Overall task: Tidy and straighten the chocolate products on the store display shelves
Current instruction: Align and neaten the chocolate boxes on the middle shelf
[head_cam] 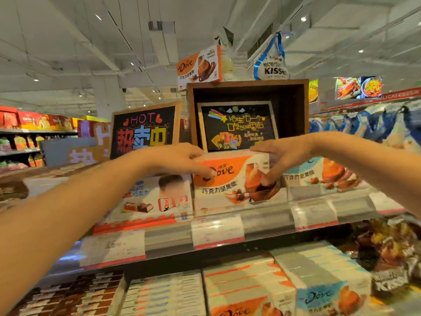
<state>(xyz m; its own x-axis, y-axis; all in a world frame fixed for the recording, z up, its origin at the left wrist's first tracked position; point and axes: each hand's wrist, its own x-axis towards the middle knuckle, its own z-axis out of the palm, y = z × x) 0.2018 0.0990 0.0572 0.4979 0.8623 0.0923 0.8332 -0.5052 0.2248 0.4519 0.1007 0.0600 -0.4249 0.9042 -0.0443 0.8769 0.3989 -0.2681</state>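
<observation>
Orange Dove box: the orange Dove box (pixel 230 179) stands on the upper shelf (pixel 262 221) just right of frame centre; its front faces outward and looks close to square with the shelf edge, though motion blur makes that uncertain.
Left hand: the left hand (pixel 175 159) reaches in from 8 o'clock; its fingers are held close together, the tips touching the box's upper left front near the logo, the thumb seemingly on the top edge; it steadies or nudges, and a full grip is not evident.
Right hand: the right hand (pixel 282 156) comes from 3 o'clock; its fingers curl down over the box's top right corner and front face; whether the thumb closes behind cannot be told.
Neighbours: at 9 o'clock of the box, touching it, a white and red chocolate box (pixel 155 201); at 3 o'clock a blue Dove box (pixel 323 174), just beside it and set slightly further back.
Lower shelf: at 6 o'clock, rows of stacked boxes (pixel 248 283) lying flat; bagged sweets (pixel 387 252) at 4 o'clock look loose and jumbled.
Progress: judged early to midway; one box is in hand; the blue Dove box and the lower rows likely remain to be squared.
Backdrop: a chalkboard sign (pixel 143 131) at 11 o'clock; a wooden crate (pixel 248 92) at 12 o'clock.
</observation>
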